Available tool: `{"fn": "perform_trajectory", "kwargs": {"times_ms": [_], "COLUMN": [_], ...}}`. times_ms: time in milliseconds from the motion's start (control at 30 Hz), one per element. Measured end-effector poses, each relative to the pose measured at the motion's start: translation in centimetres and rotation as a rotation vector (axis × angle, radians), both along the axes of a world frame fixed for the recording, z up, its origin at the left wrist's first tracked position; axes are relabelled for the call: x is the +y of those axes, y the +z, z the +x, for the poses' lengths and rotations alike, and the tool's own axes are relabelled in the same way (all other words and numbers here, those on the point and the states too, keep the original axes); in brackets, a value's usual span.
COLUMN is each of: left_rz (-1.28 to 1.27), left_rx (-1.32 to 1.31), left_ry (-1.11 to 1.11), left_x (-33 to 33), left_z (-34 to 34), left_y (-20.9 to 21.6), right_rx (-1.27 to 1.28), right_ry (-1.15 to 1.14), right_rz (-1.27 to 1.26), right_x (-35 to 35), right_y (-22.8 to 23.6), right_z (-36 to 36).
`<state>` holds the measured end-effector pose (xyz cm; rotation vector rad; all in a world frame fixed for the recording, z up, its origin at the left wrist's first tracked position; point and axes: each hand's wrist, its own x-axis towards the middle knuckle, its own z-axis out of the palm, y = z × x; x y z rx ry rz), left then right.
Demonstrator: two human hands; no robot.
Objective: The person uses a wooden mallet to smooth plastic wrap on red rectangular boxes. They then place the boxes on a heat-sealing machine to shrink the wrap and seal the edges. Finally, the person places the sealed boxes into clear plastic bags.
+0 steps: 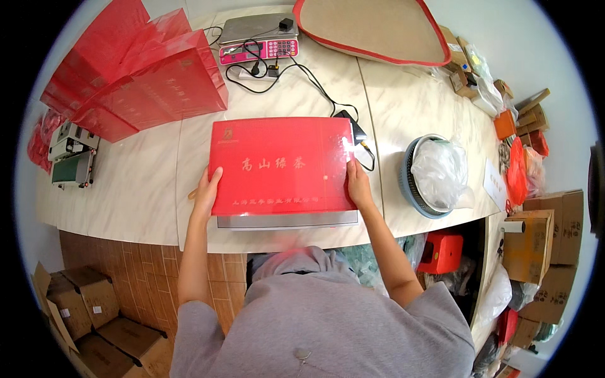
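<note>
Between my two hands is a flat red gift box (277, 167) with pale gold printing, held by its left and right sides above the table. My left hand (207, 191) grips the left side, its thumb on the top face. At the opposite side my right hand (360, 186) is closed on the edge, with its fingers partly hidden. A flat grey-and-white thing (287, 220) shows below the box's near edge; the box covers most of it, so I cannot tell its kind.
Large red bags (148, 79) stand at the left behind a small machine (74, 154). A pink-fronted scale (259, 41) with black cables sits at the back, beside a red-rimmed woven tray (372, 28). To the right stands a basket (413, 183) holding clear plastic. Cardboard boxes (535, 242) line the right side.
</note>
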<state>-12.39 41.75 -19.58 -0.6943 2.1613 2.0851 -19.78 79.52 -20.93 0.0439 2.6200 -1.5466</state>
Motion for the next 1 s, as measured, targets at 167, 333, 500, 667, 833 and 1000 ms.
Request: {"fn": "perform_trajectory", "kwargs": {"times_ms": [167,333,500,667,833,1000], "left_rz": [-0.035,0.172,0.275,0.305,0.162,-0.01], "left_rx": [0.075,0.428,0.414,0.288,0.197,0.074], "left_ry": [-0.036,0.098,0.218,0.14,0.163,0.11], "left_x": [2.0,1.3,1.0,1.2,3.3,2.0], "left_z": [-1.3,-1.5,0.2,3.1,5.9,6.9], "left_y": [0.5,2.0,5.7,2.4,0.6,0.1], "right_rx": [0.006,0.25,0.305,0.113,0.004,-0.008], "right_ry": [-0.004,-0.162,-0.128,-0.12,-0.149,-0.15], "right_rz": [-0.331,-0.495,-0.65,-0.676,-0.594,-0.489], "right_x": [3.1,2.8,3.7,3.4,4.6,5.8], "right_y": [-1.9,4.0,5.3,3.7,-0.5,-1.2], "right_z": [-0.9,-0.8,-0.5,2.1,4.7,7.1]}}
